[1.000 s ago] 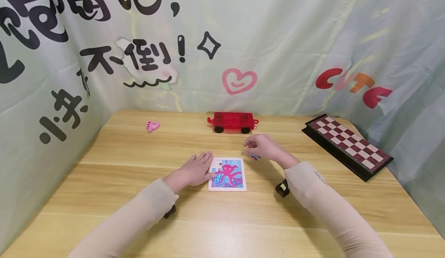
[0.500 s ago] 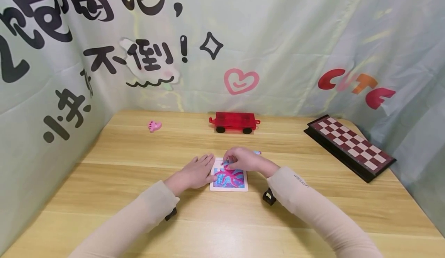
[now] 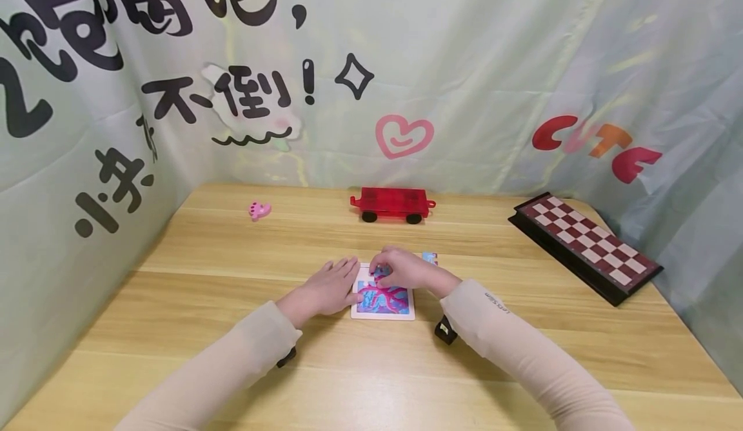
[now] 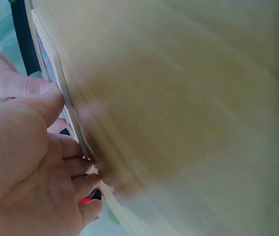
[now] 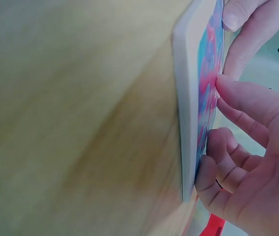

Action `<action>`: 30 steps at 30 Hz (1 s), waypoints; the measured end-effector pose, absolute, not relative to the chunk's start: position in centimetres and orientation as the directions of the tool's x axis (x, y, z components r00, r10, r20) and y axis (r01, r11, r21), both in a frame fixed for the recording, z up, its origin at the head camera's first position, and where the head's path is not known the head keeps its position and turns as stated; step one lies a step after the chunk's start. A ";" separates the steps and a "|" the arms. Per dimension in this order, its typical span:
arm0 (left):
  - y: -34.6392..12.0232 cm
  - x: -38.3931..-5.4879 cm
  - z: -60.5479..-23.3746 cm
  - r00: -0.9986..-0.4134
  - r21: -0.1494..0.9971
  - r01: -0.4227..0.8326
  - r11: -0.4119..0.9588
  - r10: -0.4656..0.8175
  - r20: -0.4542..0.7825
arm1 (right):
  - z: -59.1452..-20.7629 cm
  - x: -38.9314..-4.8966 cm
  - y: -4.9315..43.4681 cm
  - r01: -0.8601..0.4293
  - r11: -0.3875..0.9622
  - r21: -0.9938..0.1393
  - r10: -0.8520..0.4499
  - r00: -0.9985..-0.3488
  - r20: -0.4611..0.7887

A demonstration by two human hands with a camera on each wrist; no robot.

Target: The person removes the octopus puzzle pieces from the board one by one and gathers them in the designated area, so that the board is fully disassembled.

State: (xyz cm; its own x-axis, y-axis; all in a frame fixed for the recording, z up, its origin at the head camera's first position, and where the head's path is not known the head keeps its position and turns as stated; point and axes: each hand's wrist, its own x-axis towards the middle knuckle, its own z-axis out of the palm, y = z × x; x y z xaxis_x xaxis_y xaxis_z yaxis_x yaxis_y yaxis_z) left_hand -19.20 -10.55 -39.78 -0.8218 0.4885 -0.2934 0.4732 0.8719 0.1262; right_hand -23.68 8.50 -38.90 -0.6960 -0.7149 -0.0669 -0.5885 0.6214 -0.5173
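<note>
A jigsaw puzzle (image 3: pixel 383 302) in a white-edged tray lies flat at the table's middle, showing a pink octopus on blue. My left hand (image 3: pixel 325 290) rests along the tray's left edge, fingers straight, with the thumb on the lower left of the picture. Over the upper part of the puzzle, my right hand (image 3: pixel 403 268) pinches a small puzzle piece (image 3: pixel 380 271), mostly hidden by the fingers. In the right wrist view, the right fingertips (image 5: pixel 223 81) touch the picture surface beside the tray's pale rim (image 5: pixel 182 98). Just beyond the right hand lies a loose blue puzzle piece (image 3: pixel 430 258).
A red toy wagon (image 3: pixel 393 204) with black wheels stands at the back of the table. To the right lies a checkered game board (image 3: pixel 586 240). A pink paw-shaped toy (image 3: pixel 259 210) sits at the back left. Printed curtains (image 3: pixel 464 82) enclose the table.
My right hand has moved left from beside the puzzle onto its upper part, bringing a piece with it. The loose piece behind it has come into view. My left hand has stayed put.
</note>
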 end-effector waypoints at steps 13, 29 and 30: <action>-10.4 -19.0 -39.3 -0.819 0.143 0.472 0.870 0.492 -0.294 | -39.1 -23.7 8.7 -0.547 0.650 -0.528 -0.668 -0.742 -0.053; -10.4 -18.9 -39.1 -0.823 0.142 0.461 0.876 0.482 -0.300 | -39.3 -24.1 9.8 -0.403 0.586 -0.703 -0.598 -0.800 -0.039; -10.4 -18.8 -39.1 -0.822 0.145 0.461 0.875 0.483 -0.300 | -39.2 -24.1 9.9 -0.389 0.585 -0.712 -0.591 -0.806 -0.045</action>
State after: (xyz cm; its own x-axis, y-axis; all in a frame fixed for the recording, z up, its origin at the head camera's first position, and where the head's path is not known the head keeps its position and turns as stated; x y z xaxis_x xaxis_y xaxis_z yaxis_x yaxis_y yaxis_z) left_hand -18.84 -10.36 -39.13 -0.8224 0.4832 -0.3003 0.4614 0.8753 0.1446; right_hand -24.06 9.95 -39.15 -0.8055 -0.5909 -0.0451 -0.3889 0.5846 -0.7120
